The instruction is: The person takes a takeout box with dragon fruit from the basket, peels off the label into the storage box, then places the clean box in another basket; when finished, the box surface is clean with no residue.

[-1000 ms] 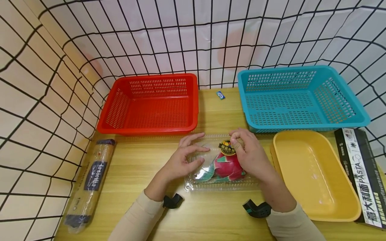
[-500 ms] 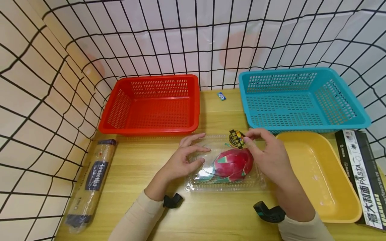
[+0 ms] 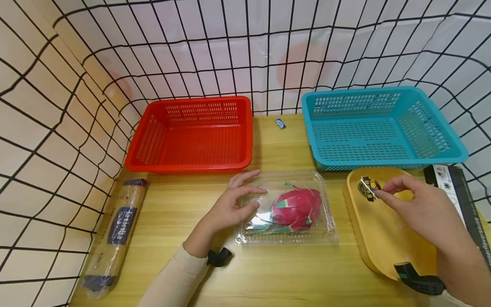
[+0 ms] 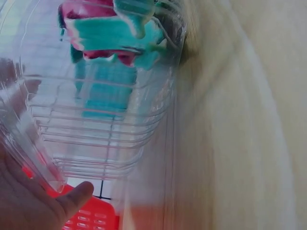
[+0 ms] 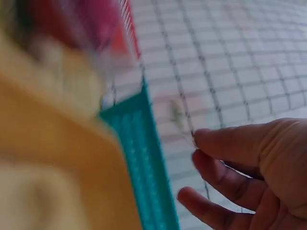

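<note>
A dragon fruit (image 3: 295, 209) lies inside a clear plastic clamshell box (image 3: 326, 232) in the middle of the table. My left hand (image 3: 234, 204) rests on the left side of the box, fingers spread; the left wrist view shows its thumb beside the clear wall. Over the yellow tray (image 3: 387, 238), my right hand (image 3: 418, 204) pinches a black and gold round sticker (image 3: 367, 189) between thumb and forefinger. In the right wrist view the sticker is blurred and seen nearly edge-on at the fingertips (image 5: 201, 139).
A red basket (image 3: 188, 166) stands at the back left, a turquoise basket (image 3: 383, 162) at the back right. Between them lies a small blue wrapped piece (image 3: 280, 123). A pasta bag (image 3: 116, 234) lies at left, a black pasta box (image 3: 466, 200) at far right. Black wire mesh surrounds the table.
My right hand has peeled the sticker off the box lid and carried it right, over the yellow tray. The left hand and the box have stayed in place.
</note>
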### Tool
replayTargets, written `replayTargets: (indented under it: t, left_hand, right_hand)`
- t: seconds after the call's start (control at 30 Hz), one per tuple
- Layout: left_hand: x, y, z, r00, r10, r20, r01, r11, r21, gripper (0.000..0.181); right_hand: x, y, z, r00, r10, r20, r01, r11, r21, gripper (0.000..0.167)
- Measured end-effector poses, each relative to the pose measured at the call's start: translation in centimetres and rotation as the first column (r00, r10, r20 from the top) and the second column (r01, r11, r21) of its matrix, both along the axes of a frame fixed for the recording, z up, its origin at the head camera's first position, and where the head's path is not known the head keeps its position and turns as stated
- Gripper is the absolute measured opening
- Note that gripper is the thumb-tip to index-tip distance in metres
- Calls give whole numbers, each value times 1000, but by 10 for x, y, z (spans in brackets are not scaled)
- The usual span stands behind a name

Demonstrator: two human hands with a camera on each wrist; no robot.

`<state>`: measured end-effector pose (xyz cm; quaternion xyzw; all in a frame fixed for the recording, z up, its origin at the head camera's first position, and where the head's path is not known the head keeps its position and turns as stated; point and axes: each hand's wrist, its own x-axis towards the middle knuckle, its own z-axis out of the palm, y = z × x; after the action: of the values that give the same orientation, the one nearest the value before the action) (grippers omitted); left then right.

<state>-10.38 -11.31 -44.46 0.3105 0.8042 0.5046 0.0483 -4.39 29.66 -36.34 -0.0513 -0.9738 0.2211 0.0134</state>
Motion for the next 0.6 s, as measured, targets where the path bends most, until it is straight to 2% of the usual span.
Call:
replayTargets:
  t: [0.1, 0.2, 0.3, 0.47, 0.6]
  left_hand:
    - [1, -1, -1, 1000, 12, -15, -12, 1000, 2, 37]
    - [1, -3, -2, 999, 34, -42, -34, 999, 0, 43]
    - [3, -5, -2, 997, 55, -62, -55, 998, -2, 46]
    - [10, -7, -2, 995, 73, -74, -71, 997, 25, 48]
    - [18, -8, -1, 992, 109, -59, -107, 993, 41, 51]
  right_hand:
    - [0, 19, -6, 999, 29, 24, -30, 998, 46, 25]
    - [-2, 32, -8, 998, 64, -23, -62, 995, 81, 23]
    - [-8, 42, -3, 993, 96, -65, -89, 990, 108, 25]
    - [-30, 58, 6, 978, 187, -94, -169, 970, 175, 30]
    - [-53, 74, 3, 960, 267, -81, -246, 946, 210, 33]
